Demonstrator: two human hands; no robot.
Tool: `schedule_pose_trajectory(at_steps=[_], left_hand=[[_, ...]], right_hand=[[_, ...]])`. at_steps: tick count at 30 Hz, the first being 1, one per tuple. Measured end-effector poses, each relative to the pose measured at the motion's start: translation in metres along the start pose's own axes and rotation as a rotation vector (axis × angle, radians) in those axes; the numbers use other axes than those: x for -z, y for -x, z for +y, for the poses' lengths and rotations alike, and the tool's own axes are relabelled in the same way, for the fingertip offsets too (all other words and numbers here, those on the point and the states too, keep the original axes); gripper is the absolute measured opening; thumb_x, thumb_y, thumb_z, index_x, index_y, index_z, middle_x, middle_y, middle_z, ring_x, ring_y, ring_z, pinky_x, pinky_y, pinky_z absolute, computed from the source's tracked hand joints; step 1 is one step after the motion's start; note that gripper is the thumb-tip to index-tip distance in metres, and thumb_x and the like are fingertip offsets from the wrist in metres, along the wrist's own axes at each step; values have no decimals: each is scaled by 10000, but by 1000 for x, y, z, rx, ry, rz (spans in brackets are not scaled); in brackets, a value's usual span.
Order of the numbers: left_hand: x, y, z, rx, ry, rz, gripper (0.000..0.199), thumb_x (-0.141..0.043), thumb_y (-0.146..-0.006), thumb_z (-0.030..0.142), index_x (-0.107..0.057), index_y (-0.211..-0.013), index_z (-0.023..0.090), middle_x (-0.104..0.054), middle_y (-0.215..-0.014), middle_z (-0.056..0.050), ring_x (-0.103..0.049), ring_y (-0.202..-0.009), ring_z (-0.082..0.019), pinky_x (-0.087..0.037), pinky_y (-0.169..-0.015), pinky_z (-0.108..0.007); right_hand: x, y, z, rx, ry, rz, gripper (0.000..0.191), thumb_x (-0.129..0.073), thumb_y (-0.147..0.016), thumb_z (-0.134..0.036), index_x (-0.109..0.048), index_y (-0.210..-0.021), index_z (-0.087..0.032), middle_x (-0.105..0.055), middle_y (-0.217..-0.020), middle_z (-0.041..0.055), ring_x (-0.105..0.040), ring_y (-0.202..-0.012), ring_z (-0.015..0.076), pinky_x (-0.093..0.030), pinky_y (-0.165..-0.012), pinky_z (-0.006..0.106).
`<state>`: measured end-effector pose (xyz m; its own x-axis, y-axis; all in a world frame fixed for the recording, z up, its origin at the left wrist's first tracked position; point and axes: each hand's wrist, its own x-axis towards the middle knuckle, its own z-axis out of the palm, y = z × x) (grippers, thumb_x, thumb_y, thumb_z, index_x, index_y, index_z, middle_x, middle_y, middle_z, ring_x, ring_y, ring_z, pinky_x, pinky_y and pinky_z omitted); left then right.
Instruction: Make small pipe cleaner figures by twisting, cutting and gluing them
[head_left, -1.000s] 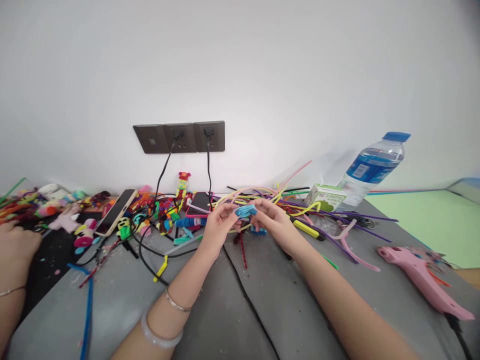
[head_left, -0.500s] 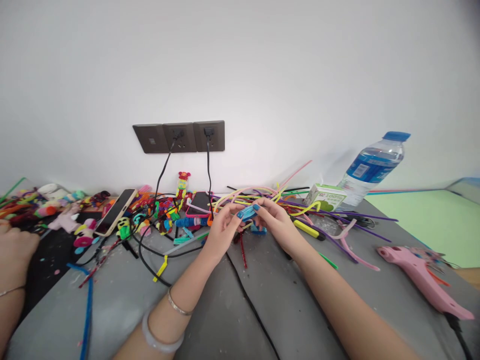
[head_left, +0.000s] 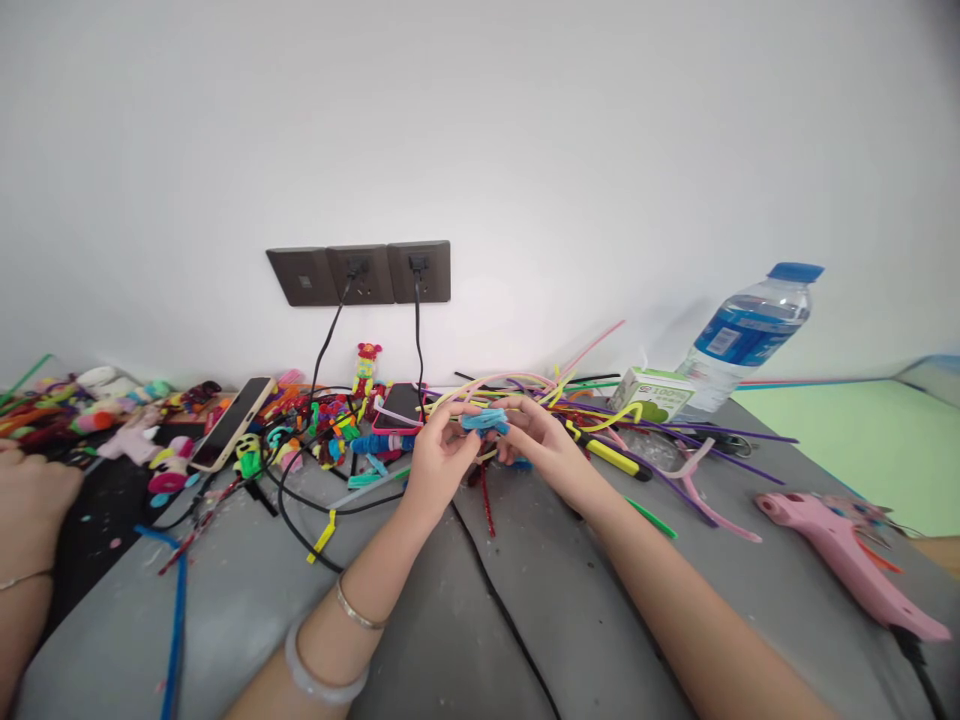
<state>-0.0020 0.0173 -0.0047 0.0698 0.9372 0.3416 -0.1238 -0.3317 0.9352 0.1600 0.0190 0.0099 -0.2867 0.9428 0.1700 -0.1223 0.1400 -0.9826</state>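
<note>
A small light blue fuzzy piece (head_left: 486, 420) is held between both hands above the grey table, near the middle of the view. My left hand (head_left: 444, 450) grips its left side with thumb and fingers. My right hand (head_left: 541, 440) pinches the right side, its fingertips curled behind and below. Coloured fuzzy stems (head_left: 525, 384) lie in a loose heap just behind the hands. A blue wrapped fuzzy roll (head_left: 381, 443) rests to the left of my left hand.
Another person's hand (head_left: 37, 500) rests at the far left. Small fuzzy figures, a phone (head_left: 234, 424) and black cables lie left. On the right are a yellow cutter (head_left: 611, 455), juice box (head_left: 651, 394), tilted-looking water bottle (head_left: 750, 330) and pink glue gun (head_left: 847, 560).
The light blue piece has turned and shifted slightly left and up in my fingers. My right thumb has moved lower, and the right fingers have curled farther under.
</note>
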Motion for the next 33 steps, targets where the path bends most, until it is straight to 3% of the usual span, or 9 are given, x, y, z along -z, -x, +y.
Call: schedule_pose_trajectory(at_steps=[5, 11, 16, 20, 23, 25, 33], left_hand=[[1, -1, 2, 34, 33, 48, 194, -652, -755, 165, -631, -947, 184, -658, -1045, -61, -666, -883, -163, -589, -690, -255], [2, -1, 0, 119, 97, 75, 252, -715, -747, 226, -639, -981, 177, -668, -1117, -84, -670, -900, -171, -601, -723, -284], [3, -1, -2, 129, 92, 83, 240, -731, -739, 250, -645, -950, 172, -670, -1070, -79, -673, -858, -168, -611, -717, -299], [3, -1, -1, 112, 68, 57, 206, -700, -760, 243, -654, -950, 178, -668, -1100, -82, -677, -898, -186, -614, -711, -302], [2, 0, 2, 96, 48, 39, 207, -678, -760, 223, -659, -961, 179, -669, -1092, -90, -674, -893, -193, -606, -650, -280], [1, 0, 3, 80, 24, 29, 212, -670, -752, 209, -659, -961, 180, -667, -1065, -91, -668, -880, -196, -596, -605, -266], [-2, 1, 2, 20, -54, 11, 197, -631, -742, 174, -626, -939, 186, -616, -1005, -67, -627, -839, -166, -588, -627, -262]], right_hand=[[3, -2, 0, 53, 31, 138, 381, -630, -831, -556, -595, -1022, -228, -633, -855, 17, -610, -634, 138, -485, -554, 269], [14, -4, 4, 138, 35, 405, 329, -721, -769, -494, -563, -736, -207, -585, -672, -19, -497, -542, 105, -401, -521, 236], [19, -5, 5, 165, 67, 465, 400, -709, -775, -526, -535, -619, -202, -531, -581, -22, -469, -522, 112, -376, -510, 244], [15, -6, 5, 155, 126, 368, 392, -602, -841, -589, -593, -750, -207, -613, -731, 16, -533, -574, 129, -456, -556, 268], [7, -4, 4, 184, 176, 208, 311, -664, -822, -497, -606, -973, -231, -642, -1003, 53, -623, -738, 159, -517, -633, 285], [2, -3, 4, 216, 219, 134, 277, -659, -832, -424, -596, -1028, -239, -623, -1085, 66, -635, -813, 174, -530, -664, 294], [-2, 0, 4, 328, 333, 137, 87, -570, -859, -222, -590, -943, -228, -618, -993, 55, -632, -832, 180, -519, -681, 304]])
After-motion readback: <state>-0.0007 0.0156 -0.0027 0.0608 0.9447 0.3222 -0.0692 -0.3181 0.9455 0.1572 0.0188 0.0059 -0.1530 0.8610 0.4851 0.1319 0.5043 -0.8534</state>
